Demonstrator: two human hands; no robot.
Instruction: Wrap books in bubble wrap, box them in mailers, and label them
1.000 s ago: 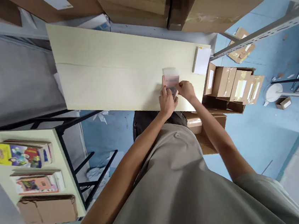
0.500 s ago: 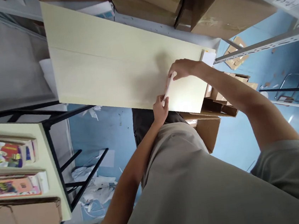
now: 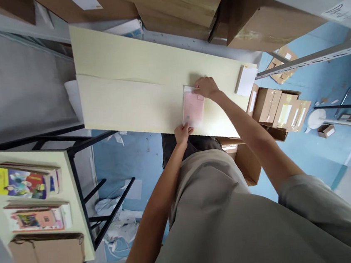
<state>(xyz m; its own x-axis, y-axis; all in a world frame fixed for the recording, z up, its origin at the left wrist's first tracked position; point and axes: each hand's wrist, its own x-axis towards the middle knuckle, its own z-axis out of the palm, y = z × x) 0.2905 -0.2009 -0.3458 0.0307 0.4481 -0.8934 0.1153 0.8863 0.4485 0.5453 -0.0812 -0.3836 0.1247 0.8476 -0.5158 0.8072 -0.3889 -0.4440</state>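
A flat pink packet (image 3: 193, 106) with a pale, see-through-looking edge lies face up on the cream tabletop (image 3: 129, 107); its exact kind is unclear. My left hand (image 3: 184, 134) grips its near end at the table's front edge, thumb on top. At the far right corner of the packet, my right hand (image 3: 207, 87) has its fingers curled down and closed on the edge. A small white box (image 3: 246, 79) sits at the right end of the tabletop, beyond my right hand.
Brown cartons (image 3: 177, 1) line the shelf behind the table. To the left, a second table (image 3: 75, 192) carries stacked colourful books (image 3: 27, 180) and folded cardboard (image 3: 48, 250). Open cartons (image 3: 273, 104) stand on the right. Plastic wrap (image 3: 122, 225) litters the blue floor.
The packet was held up edge-on between both hands and now lies flatter, its pink face showing. My right hand has come down with it. The view has shifted slightly.
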